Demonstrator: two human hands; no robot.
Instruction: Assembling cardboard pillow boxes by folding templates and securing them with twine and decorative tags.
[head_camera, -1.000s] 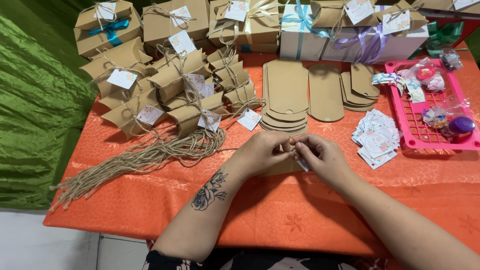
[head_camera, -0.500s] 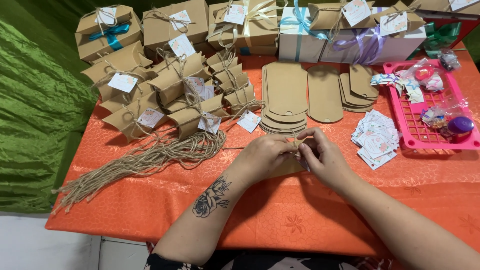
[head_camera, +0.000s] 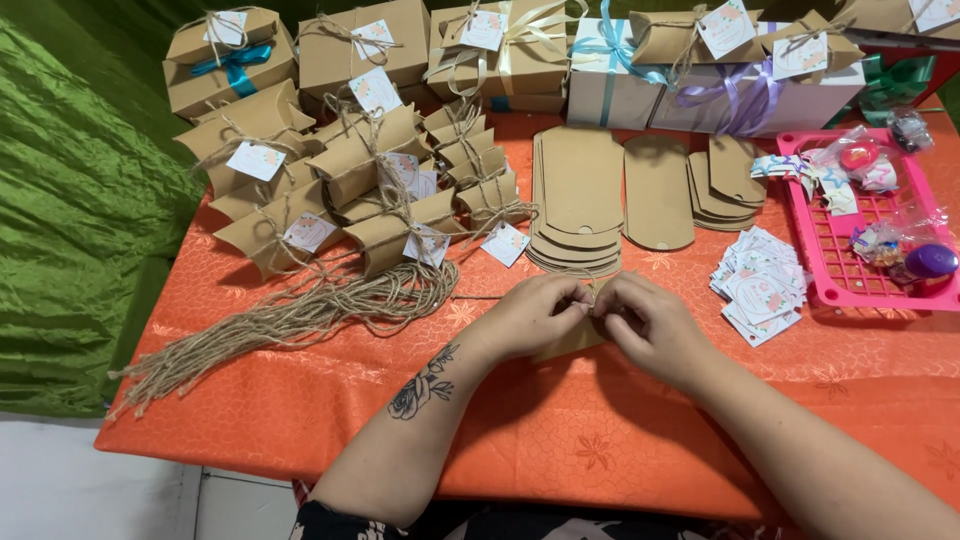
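Orange-clothed desk (head_camera: 300, 410): both hands (head_camera: 600, 318) pinch together on a flat brown cardboard box (head_camera: 572, 340) at centre. Tied, tagged pillow boxes (head_camera: 340, 190) pile far left; flat blanks (head_camera: 580, 200) remain unfolded.

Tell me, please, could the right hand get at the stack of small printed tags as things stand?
Probably yes: the stack of tags lies on bare tablecloth just beside the right hand, nothing between, though that hand is busy now.
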